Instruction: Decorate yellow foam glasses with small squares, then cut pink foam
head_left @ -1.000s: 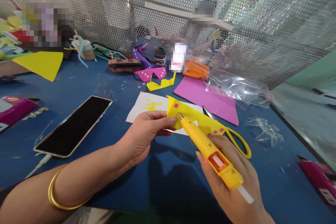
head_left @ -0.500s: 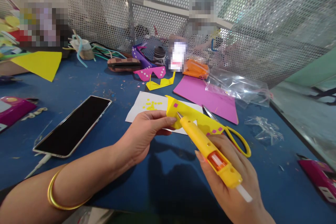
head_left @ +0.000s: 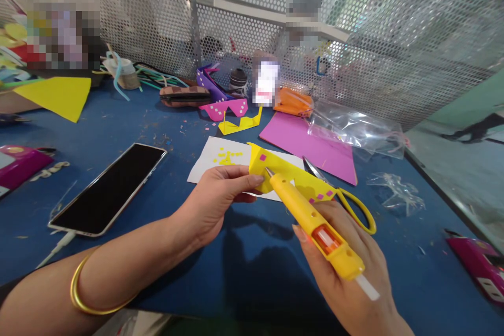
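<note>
Yellow folded paper strip dotted with pink squares (head_left: 284, 166) sits just above the middle of the blue counter (head_left: 129, 121), towards its near edge. Its left end is pinched in the closed grip of the left hand (head_left: 212, 205) (thumb on top, fingers beneath). The right hand (head_left: 342, 290) has its grip wrapped shut around a yellow plastic glue gun (head_left: 311, 218), whose metal tip touches the strip just beside the left thumb. Yellow-handled scissors (head_left: 357, 211) lie on the counter past the strip's right end.
</note>
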`<act>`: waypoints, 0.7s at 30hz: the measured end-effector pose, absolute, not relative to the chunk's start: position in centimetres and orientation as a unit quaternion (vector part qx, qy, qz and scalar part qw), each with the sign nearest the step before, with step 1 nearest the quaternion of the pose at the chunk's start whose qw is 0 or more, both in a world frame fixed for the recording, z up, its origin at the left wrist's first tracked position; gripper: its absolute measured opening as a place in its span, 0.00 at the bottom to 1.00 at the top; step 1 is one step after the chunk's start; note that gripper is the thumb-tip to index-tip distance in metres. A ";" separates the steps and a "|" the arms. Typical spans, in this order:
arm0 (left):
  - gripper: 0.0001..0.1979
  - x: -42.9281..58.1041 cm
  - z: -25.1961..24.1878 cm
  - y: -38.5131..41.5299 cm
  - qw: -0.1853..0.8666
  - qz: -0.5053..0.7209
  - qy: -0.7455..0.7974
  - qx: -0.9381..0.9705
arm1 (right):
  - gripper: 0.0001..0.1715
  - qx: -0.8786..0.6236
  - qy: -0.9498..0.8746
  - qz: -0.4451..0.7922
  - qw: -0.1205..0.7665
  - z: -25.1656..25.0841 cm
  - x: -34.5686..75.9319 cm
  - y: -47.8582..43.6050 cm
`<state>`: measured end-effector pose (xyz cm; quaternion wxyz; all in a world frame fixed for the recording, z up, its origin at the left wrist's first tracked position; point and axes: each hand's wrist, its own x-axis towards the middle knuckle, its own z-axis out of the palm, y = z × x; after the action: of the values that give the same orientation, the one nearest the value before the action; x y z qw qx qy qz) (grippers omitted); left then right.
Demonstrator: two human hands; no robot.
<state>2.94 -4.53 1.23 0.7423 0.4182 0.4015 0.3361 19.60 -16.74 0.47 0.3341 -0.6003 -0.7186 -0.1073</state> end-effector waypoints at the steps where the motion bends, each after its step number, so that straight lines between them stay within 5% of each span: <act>1: 0.02 2.9 1.2 -4.5 0.742 0.335 0.402 0.419 | 0.08 -0.602 -0.718 -0.104 0.334 0.4 19.6 -16.8; 21: 0.04 2.8 1.1 -4.6 0.748 0.325 0.398 0.420 | 0.06 -0.604 -0.718 -0.109 0.330 0.5 19.5 -16.8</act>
<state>2.76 -4.56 1.08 0.7478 0.4196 0.3985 0.3255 19.54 -16.77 0.50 0.3295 -0.6038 -0.7176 -0.1088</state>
